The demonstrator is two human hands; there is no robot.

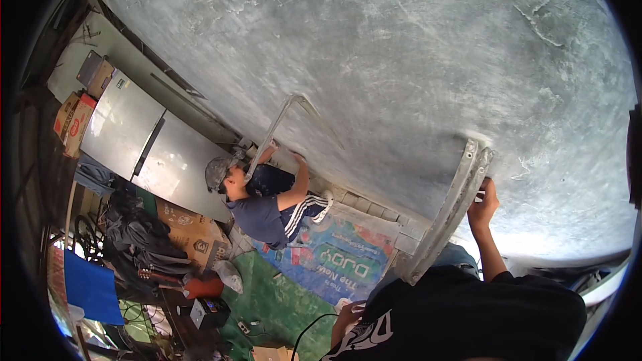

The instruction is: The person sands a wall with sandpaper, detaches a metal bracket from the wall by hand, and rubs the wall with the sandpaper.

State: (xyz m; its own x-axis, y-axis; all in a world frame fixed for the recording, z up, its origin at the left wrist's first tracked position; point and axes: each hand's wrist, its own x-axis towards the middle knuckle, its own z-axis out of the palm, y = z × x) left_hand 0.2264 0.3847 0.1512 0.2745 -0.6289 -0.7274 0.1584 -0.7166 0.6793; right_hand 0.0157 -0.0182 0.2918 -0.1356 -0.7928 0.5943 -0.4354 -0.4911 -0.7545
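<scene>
A long grey metal bar (447, 217), with holes near its top end, leans against the grey plastered wall (374, 47) in front of me. At the bar's right edge is my right hand (484, 207), its fingers curled and closed against the metal. Low by my shirt is my left hand (346, 321), closed and partly hidden by the black cloth. A black cable (311, 326) runs close to it, and what the hand holds cannot be made out.
A crouching co-worker (264, 210) in a cap has hands by the wall, near an angled metal bar (275, 124). A printed banner (348, 261) and green sheet (267, 301) cover the floor. Beyond stand a fridge (177, 154), cardboard boxes (194, 237) and dark bags (137, 234).
</scene>
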